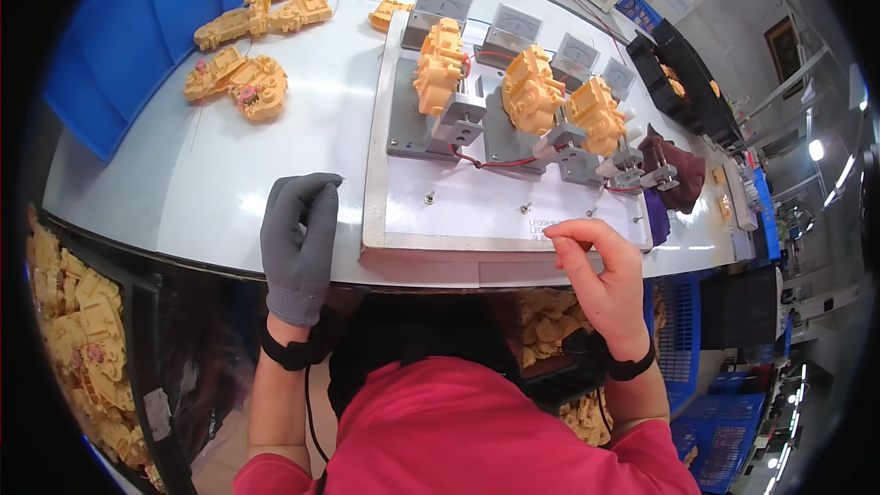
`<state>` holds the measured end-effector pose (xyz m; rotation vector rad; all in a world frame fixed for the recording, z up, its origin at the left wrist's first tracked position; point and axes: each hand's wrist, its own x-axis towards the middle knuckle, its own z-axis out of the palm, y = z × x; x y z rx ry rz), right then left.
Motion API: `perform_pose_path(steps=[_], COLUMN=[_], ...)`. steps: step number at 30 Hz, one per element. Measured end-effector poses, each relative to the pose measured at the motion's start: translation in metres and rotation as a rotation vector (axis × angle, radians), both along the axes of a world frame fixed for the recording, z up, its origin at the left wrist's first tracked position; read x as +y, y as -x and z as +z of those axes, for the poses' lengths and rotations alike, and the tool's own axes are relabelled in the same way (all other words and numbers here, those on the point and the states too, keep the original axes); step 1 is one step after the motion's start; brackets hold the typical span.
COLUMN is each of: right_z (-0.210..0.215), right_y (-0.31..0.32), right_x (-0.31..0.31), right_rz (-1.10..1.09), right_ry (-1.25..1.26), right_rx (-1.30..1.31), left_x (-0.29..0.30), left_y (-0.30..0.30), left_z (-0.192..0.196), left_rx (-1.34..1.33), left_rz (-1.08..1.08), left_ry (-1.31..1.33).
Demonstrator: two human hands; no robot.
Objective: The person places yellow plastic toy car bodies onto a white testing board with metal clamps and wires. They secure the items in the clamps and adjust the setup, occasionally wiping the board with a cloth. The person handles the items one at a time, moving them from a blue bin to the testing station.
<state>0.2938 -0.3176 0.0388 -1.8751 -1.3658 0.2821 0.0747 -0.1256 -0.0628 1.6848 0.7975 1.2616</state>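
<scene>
My left hand [301, 225], in a grey glove, is over the table's near edge, left of a test board [378, 183]. Its fingers are bent and drawn together, with nothing visible in them. My bare right hand [600, 270] hovers at the board's front edge by small toggle switches [525, 208]. Thumb and forefinger are close together; I see nothing between them. On the board, metal clamps [461, 117] with red wires hold three yellow plastic housings, the left one [440, 69], the middle one [532, 92] and the right one [598, 117]. Dial meters [443, 2] stand behind them.
More yellow housings [261, 90] with thin wires lie at the left, next to a blue bin [156, 37]. A dark cloth [676, 174] sits right of the board. Below the table, crates of yellow parts [92, 339] flank me. Black trays [687, 82] stand at the far right.
</scene>
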Motion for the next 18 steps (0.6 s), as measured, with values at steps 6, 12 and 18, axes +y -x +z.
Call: perform_pose_path(steps=[6,12,18], right_z=[-0.031,-0.053,-0.064], right_y=[-0.007,-0.008,-0.01], right_x=[0.0,0.013,0.023], right_rz=[-0.122,-0.141,-0.14], right_ry=[-0.177,-0.315,-0.387], right_rx=[-0.011,0.125,-0.068], left_x=[-0.02,-0.019,-0.022], left_y=[-0.015,-0.041,-0.048], left_z=[0.034,0.045,0.044], left_rx=[0.22,0.46,0.518], left_rz=[0.033,-0.027,-0.028], left_ry=[-0.335,-0.421,-0.392])
